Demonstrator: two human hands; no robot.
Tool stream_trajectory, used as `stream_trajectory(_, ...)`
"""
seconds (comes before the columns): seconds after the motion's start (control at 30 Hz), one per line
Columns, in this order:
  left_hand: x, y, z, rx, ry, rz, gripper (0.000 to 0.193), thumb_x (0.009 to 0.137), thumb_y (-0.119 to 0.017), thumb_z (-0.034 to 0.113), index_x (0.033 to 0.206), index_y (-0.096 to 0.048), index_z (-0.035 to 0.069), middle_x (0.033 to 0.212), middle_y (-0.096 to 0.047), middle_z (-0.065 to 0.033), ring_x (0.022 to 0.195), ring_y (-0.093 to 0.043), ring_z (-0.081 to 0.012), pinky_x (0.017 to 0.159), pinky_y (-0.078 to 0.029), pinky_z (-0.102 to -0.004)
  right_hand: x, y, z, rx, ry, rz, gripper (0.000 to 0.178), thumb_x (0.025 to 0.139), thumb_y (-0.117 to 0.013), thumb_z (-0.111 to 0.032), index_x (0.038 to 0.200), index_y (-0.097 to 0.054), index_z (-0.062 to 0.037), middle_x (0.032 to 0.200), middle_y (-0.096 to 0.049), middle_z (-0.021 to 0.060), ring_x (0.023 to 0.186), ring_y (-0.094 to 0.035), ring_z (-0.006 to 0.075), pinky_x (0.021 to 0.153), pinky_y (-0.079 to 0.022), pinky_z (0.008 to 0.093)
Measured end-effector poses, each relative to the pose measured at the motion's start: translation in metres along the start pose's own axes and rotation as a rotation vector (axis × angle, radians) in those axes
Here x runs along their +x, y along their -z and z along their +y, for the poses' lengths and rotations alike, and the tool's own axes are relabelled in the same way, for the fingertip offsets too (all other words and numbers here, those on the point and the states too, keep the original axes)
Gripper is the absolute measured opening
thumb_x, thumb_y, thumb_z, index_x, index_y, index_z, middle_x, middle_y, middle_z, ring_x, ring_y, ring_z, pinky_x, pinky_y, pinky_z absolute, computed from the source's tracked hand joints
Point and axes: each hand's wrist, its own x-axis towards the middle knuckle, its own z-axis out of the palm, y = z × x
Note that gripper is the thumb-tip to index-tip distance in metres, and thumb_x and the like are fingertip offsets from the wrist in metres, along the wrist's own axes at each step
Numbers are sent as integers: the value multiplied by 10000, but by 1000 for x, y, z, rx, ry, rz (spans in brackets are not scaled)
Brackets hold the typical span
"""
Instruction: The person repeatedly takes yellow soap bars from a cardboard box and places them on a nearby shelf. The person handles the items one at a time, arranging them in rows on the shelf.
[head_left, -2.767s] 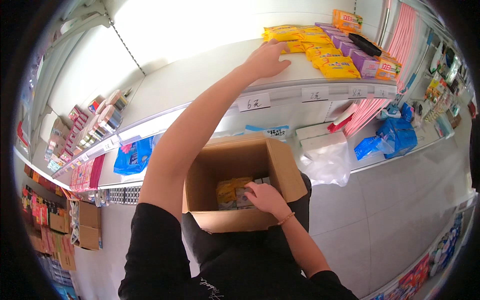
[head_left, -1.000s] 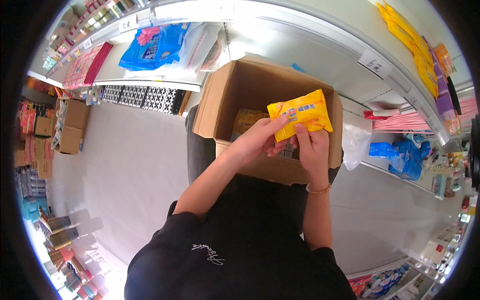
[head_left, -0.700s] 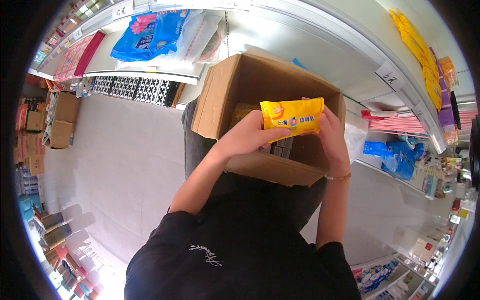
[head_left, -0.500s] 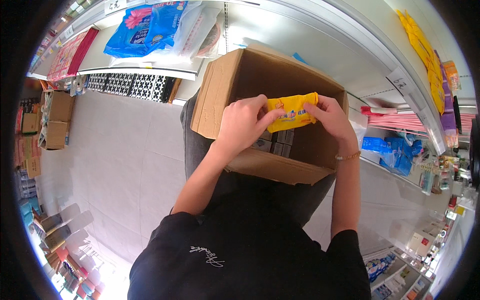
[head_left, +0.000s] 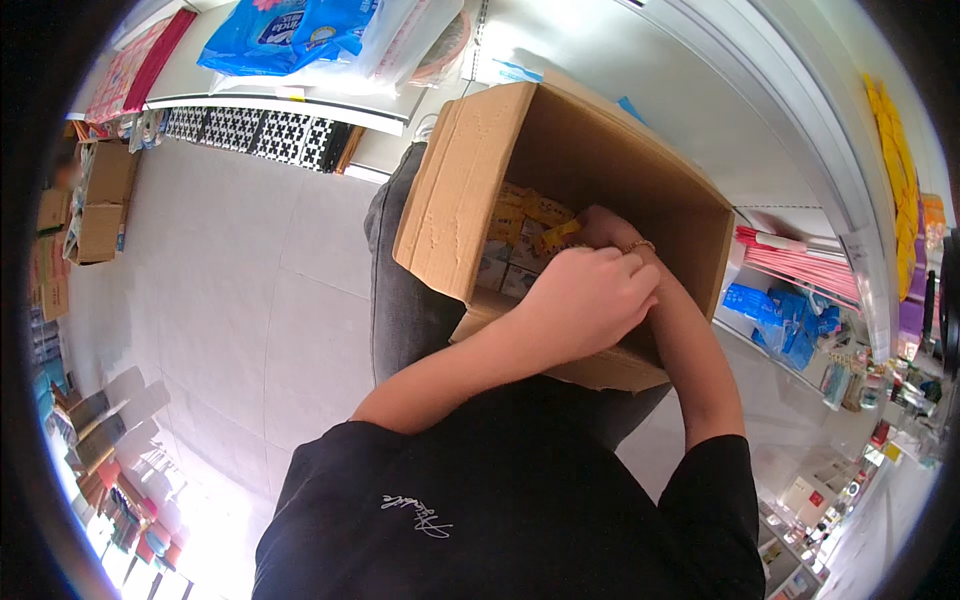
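Observation:
An open cardboard box (head_left: 478,185) rests on my lap, its inside facing me. My right hand (head_left: 603,228) reaches deep into it, with a bracelet on the wrist. Its fingers are closed on a yellow packet (head_left: 560,236), partly hidden by my hands. More yellow packets (head_left: 515,205) and small pale boxes (head_left: 522,258) lie on the box floor beside it. My left hand (head_left: 592,300) is above the box's near side, back up, close to my right wrist. Its fingers are curled in, and whatever they may hold is hidden beneath them.
White shelving stands beyond the box, with a blue plastic pack (head_left: 290,40) on the upper left. Pink-edged goods (head_left: 795,262) and blue packages (head_left: 775,318) sit on the right shelf. Patterned black-and-white boxes (head_left: 255,137) line the lower shelf. Cardboard cartons (head_left: 105,190) stand at far left.
Both hands held the yellow packet above the box. Now my right hand has gone down inside with a yellow packet, and my left has let go and moved toward me and right.

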Motion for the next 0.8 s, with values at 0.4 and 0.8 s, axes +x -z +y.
stream_trajectory(0.4, -22, -11, -19, 249, 54, -394, 207, 855, -701, 236, 919, -592, 72, 882, -634, -79, 874, -658, -258, 771, -521, -370, 134, -161, 111, 858, 123, -70, 584, 896, -733, -339, 1360, -536, -44, 1278, -621, 143, 1138, -597, 300, 932, -510, 410)
stream_trajectory(0.8, -23, -8, -20, 233, 109, -431, 225, 851, -711, 233, 929, -593, 59, 894, -638, -97, 880, -656, -271, 778, -520, -378, 71, -102, 26, -207, -74, 0, 458, 980, -542, -439, 1290, -637, -116, 1190, -669, 184, 1155, -637, 328, 978, -495, 490)
